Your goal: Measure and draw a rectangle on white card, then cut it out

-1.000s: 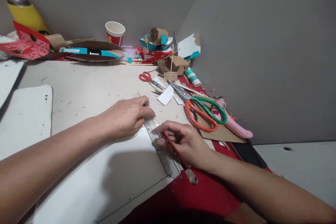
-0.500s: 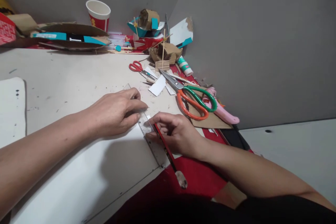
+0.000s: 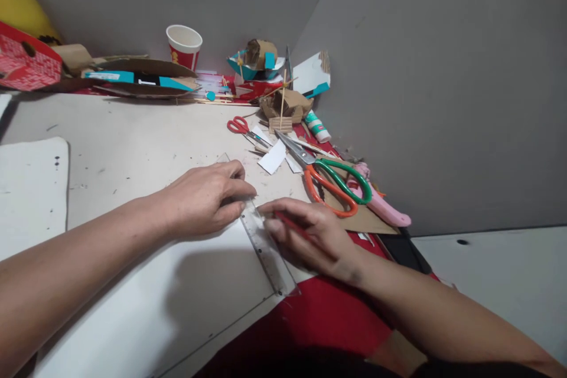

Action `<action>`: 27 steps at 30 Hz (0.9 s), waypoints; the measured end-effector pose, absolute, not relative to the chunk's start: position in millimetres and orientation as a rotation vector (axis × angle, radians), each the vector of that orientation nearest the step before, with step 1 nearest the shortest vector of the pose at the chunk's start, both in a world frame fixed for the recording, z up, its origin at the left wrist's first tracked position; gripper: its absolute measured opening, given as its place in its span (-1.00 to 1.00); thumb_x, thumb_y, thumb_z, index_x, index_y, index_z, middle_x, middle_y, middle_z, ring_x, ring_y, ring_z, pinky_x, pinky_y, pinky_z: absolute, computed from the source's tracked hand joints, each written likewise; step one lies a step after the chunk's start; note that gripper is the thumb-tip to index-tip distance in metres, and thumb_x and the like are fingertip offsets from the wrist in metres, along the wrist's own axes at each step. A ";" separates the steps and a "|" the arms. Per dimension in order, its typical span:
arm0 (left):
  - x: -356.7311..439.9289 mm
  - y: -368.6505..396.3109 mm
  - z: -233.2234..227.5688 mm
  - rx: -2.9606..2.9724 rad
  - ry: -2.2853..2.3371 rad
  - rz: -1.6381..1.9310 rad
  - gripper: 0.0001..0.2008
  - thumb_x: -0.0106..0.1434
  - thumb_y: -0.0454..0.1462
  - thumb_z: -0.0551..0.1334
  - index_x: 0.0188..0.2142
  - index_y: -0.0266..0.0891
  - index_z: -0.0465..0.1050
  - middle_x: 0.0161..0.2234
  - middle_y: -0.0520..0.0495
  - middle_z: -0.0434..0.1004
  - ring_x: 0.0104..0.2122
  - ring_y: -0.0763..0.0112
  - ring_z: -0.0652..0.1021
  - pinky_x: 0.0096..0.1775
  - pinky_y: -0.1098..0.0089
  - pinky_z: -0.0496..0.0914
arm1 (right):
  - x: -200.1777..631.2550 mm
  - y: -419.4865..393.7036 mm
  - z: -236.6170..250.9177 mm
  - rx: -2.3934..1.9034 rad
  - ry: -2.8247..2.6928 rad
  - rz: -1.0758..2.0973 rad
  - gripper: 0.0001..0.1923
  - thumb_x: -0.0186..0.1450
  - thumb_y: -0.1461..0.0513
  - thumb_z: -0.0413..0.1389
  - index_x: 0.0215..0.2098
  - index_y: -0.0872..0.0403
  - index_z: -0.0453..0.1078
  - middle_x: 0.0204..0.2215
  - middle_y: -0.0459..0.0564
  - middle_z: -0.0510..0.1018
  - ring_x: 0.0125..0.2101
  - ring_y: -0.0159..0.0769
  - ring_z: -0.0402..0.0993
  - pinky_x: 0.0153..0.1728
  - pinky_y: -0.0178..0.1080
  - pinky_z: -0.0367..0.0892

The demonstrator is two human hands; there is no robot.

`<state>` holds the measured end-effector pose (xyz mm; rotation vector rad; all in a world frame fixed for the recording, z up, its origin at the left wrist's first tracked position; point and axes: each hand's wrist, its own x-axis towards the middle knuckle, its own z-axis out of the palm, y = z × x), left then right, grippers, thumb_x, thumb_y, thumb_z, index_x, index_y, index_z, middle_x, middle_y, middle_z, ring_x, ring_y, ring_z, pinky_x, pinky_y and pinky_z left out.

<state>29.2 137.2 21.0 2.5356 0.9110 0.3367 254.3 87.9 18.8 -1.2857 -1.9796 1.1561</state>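
In the head view my left hand (image 3: 211, 199) presses a clear plastic ruler (image 3: 267, 257) down on a large white sheet (image 3: 212, 289), its fingers bent over the ruler's upper part. My right hand (image 3: 312, 236) is just right of the ruler and pinches a red pencil (image 3: 295, 225), blurred by motion. The pencil now lies back across the hand; its tip is hidden by the fingers. A dark pencil line runs along the sheet's lower edge and meets the ruler's near end.
Large scissors (image 3: 330, 180), small red-handled scissors (image 3: 239, 126) and paper scraps (image 3: 272, 157) lie beyond my hands. A pink glue gun (image 3: 385, 207) is at the right. A paper cup (image 3: 185, 50), cardboard pieces (image 3: 142, 74) and a small cardboard boat (image 3: 254, 62) line the grey wall.
The pencil has swung from pointing down toward me to lying back across my right hand. My left hand stays on the ruler; the whole view has shifted slightly.
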 end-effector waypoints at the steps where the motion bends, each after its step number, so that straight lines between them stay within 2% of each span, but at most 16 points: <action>1: 29.1 137.1 21.3 2.543 0.905 0.340 -0.69 0.35 -0.22 0.06 0.00 -0.08 0.47 -0.12 -0.09 0.39 -0.13 0.25 0.48 -0.14 0.27 0.33 | 256.9 87.7 20.1 -1.275 -1.942 1.090 -0.71 0.38 0.05 0.07 -0.21 0.09 0.48 -0.60 -0.13 0.39 -0.62 -0.42 0.24 -0.62 -0.34 0.16; 4: 29.2 136.8 22.2 2.553 0.903 0.346 -0.69 0.33 -0.23 0.07 0.00 -0.05 0.47 -0.13 -0.08 0.40 -0.14 0.25 0.48 -0.14 0.27 0.34 | 263.1 85.7 23.5 -1.192 -1.822 0.911 -0.66 0.44 0.04 -0.03 -0.14 0.05 0.50 -0.47 -0.03 0.51 -0.56 -0.36 0.37 -0.58 -0.30 0.27; 7: 29.7 136.6 22.4 2.548 0.904 0.346 -0.69 0.32 -0.23 0.07 -0.01 -0.05 0.48 -0.12 -0.08 0.41 -0.15 0.24 0.48 -0.14 0.27 0.34 | 262.9 82.4 25.8 -1.079 -1.896 0.845 -0.74 0.44 0.13 0.00 -0.15 0.04 0.50 -0.37 0.02 0.56 -0.50 -0.34 0.43 -0.52 -0.27 0.34; 13: 29.2 137.5 20.1 2.556 0.905 0.315 -0.69 0.33 -0.24 0.07 0.00 -0.08 0.46 -0.09 -0.11 0.38 -0.11 0.22 0.48 -0.13 0.23 0.34 | 249.6 84.0 25.0 -1.064 -2.104 0.752 -0.94 0.32 0.30 0.11 -0.27 0.06 0.43 -0.41 -0.03 0.59 -0.40 -0.30 0.52 -0.37 -0.28 0.44; 19: 29.5 137.9 18.8 2.564 0.879 0.332 -0.70 0.32 -0.26 0.07 -0.03 -0.09 0.47 -0.12 -0.09 0.38 -0.13 0.22 0.48 -0.15 0.22 0.35 | 243.5 90.0 26.3 -0.918 -2.236 0.690 -0.93 0.34 0.33 0.12 -0.25 0.07 0.44 -0.37 0.00 0.57 -0.32 -0.29 0.50 -0.25 -0.22 0.42; 27: 29.6 137.6 18.8 2.580 0.883 0.328 -0.70 0.32 -0.27 0.07 -0.03 -0.08 0.48 -0.12 -0.08 0.37 -0.14 0.22 0.48 -0.16 0.22 0.34 | 241.0 88.5 23.2 -0.930 -2.284 0.646 -0.92 0.36 0.32 0.09 -0.26 0.07 0.42 -0.39 -0.02 0.53 -0.33 -0.28 0.45 -0.21 -0.19 0.38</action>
